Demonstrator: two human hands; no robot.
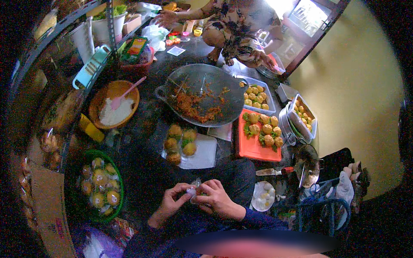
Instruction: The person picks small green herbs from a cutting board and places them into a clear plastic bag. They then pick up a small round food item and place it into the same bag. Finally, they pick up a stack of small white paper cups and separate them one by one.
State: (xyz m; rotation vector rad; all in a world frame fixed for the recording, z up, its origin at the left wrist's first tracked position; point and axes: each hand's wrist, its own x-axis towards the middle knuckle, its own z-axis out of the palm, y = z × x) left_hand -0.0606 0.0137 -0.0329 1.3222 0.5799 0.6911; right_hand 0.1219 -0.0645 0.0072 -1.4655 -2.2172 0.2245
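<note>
dark floor (150,124) spreads beneath the things, and a cream wall (361,86) rises at right. nearest, above the lap (234,174), both hands meet: the left hand (172,202) is nearly closed, thumb and fingers pinching a small piece of clear plastic (191,191), and the right hand (220,202), fingers bent, grips it from the other side. what the plastic holds, if anything, is too small to tell.

at left, a green basket (121,189) holds wrapped balls (100,177); at right sits a white plate (257,204) of pale pieces (264,195), with a knife (267,172) just beyond. ahead of the hands, golden balls (174,144) in clear packaging lie partly on a white board (208,157). to their right, an orange tray (249,148) carries more balls on green leaves (246,117).

farther off, a wide wok (198,73) holds reddish mash (189,105); left of it, a brown bowl (132,93) contains white powder (114,115) and a pink spatula (125,93). beyond the wok is another person (241,21) in a patterned garment, one arm (193,16) stretched out to the left, near a white bag (155,35).
</note>
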